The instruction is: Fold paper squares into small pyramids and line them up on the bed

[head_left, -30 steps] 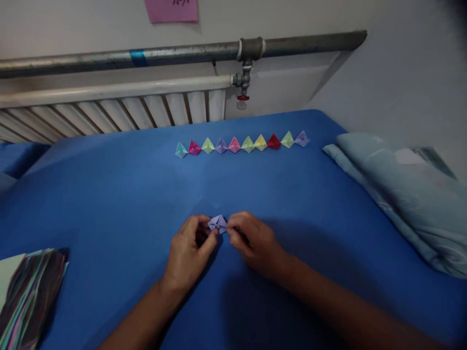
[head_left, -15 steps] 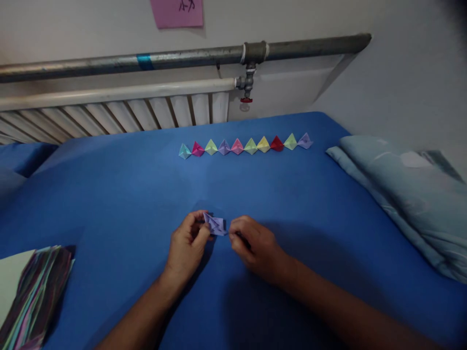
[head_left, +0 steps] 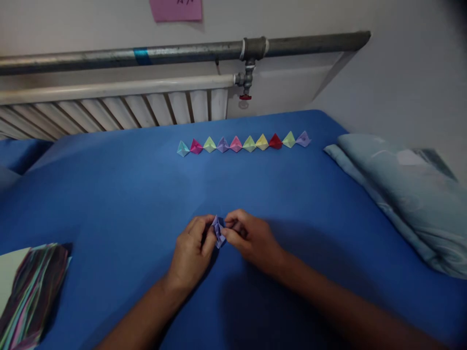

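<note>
A small purple piece of folded origami paper (head_left: 218,231) is held upright between both hands, over the blue bed sheet (head_left: 138,194). My left hand (head_left: 193,248) pinches its left side between thumb and fingers. From the right, my right hand (head_left: 253,238) grips the other side with thumb and fingertips. Parts of the paper are hidden behind the fingers. Farther off, a row of several folded paper boats (head_left: 236,143) in different colours lies across the sheet.
At the lower left lies a stack of coloured paper (head_left: 32,291). A folded light-blue blanket (head_left: 397,199) rests on the right. Behind the bed are a white radiator (head_left: 156,109), a metal pipe (head_left: 189,52) and a red-handled valve (head_left: 245,97). A pink note (head_left: 176,10) hangs on the wall.
My right hand has come left and taken hold of the purple paper's right side. The paper has turned from lying sideways to standing upright between the hands.
</note>
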Available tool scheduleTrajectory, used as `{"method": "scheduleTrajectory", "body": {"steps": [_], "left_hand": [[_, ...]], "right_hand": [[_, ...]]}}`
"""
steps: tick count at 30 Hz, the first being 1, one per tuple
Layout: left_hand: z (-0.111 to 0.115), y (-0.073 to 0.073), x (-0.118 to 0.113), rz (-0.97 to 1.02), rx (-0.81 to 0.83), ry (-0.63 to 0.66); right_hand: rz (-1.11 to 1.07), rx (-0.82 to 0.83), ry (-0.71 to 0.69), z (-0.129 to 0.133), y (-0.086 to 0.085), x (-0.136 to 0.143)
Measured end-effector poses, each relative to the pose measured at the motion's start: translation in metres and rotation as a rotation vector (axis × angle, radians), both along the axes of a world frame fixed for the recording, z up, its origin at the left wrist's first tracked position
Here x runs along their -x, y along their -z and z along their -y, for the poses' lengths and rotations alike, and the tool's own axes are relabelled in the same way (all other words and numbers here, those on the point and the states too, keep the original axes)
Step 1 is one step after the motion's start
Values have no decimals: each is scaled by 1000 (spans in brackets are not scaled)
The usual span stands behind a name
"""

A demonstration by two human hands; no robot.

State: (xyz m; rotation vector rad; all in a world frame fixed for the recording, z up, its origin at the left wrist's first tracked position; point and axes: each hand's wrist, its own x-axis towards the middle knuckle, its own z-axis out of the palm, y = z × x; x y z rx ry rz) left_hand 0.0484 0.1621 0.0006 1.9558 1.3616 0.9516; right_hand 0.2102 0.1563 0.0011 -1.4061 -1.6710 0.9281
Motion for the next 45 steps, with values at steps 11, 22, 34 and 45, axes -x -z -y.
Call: {"method": "scheduleTrajectory", "body": {"steps": [11,22,34,45], "left_hand": [[3,1,0,54,97,40],[3,-1,-2,23,162,25],[4,-2,-2,165,279,44],[4,-3,-4,171,258,34]], "right_hand": [[175,12,-90,-3,-6,-1],[203,-158,-121,2,3,1],[218,-34,-124,-1,-4,2],[224,-80,-128,0,0,2]]}}
